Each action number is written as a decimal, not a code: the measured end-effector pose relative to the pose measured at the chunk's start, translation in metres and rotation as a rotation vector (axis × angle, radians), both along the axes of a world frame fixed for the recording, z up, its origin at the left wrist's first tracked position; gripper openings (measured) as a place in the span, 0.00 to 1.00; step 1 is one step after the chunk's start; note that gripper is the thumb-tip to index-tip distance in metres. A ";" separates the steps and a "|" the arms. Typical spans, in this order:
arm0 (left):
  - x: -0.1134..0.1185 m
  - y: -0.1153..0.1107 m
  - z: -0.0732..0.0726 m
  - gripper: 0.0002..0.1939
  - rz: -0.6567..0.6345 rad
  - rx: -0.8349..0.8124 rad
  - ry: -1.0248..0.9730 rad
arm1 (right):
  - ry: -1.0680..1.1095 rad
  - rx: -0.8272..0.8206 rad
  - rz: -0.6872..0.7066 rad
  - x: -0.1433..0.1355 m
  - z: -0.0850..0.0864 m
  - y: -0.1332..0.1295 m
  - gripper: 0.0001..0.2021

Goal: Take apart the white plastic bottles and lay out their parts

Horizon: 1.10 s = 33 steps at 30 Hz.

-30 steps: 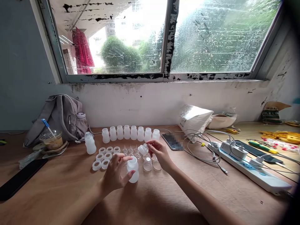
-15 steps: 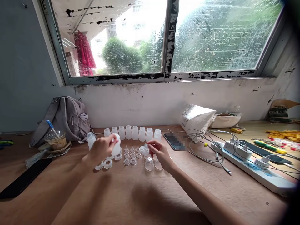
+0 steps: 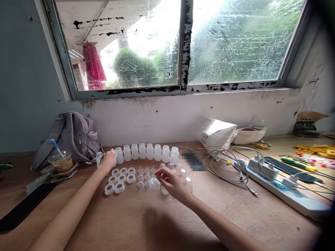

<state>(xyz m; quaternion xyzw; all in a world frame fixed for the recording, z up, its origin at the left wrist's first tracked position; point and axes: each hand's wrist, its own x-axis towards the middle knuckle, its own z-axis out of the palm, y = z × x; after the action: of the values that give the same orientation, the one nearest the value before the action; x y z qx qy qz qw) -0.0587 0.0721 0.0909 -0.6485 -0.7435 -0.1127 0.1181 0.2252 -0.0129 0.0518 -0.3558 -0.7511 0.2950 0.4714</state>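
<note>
From my remote station, the head view shows the wooden bench (image 3: pixel 125 223) carrying all the parts. A grey backpack (image 3: pixel 75 137) stands at its far left, a drink cup (image 3: pixel 62 163) just before it.

The left hand (image 3: pixel 108 163) rests curled between a capped bottle (image 3: pixel 98 158) and the left end of the row. Its grip: I cannot tell what, if anything, the fingers hold, as the hand covers it. The right hand (image 3: pixel 171 182) is bent over the middle of the layout, fingertips pinching.

Eight open bottles (image 3: pixel 150 152) stand upright in a closely spaced row. I judge a sideways nudge from the left hand could topple the nearest and tip its neighbours.

Clear domes (image 3: pixel 187 180) lie under and beside the right hand; a low wrist could scatter them. White rings (image 3: pixel 121 181) lie to the left.

The clear ringed piece (image 3: pixel 155 183) sits tilted in the right grip. With only fingertips on it, it could slip and fall on the small clear teats (image 3: pixel 140 177) just beside it.
</note>
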 end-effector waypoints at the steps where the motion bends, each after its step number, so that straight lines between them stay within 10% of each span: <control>1: 0.000 0.001 -0.002 0.12 0.003 -0.008 -0.006 | -0.035 0.037 -0.003 -0.002 0.001 -0.003 0.07; 33: -0.015 0.019 -0.015 0.13 0.080 -0.013 -0.040 | -0.520 0.192 0.085 -0.020 -0.026 -0.027 0.06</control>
<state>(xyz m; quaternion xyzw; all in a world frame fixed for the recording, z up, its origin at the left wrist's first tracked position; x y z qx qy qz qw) -0.0740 0.0907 0.0755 -0.6165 -0.7719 -0.1160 0.1034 0.2048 -0.0396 0.0260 -0.3416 -0.8856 0.1405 0.2815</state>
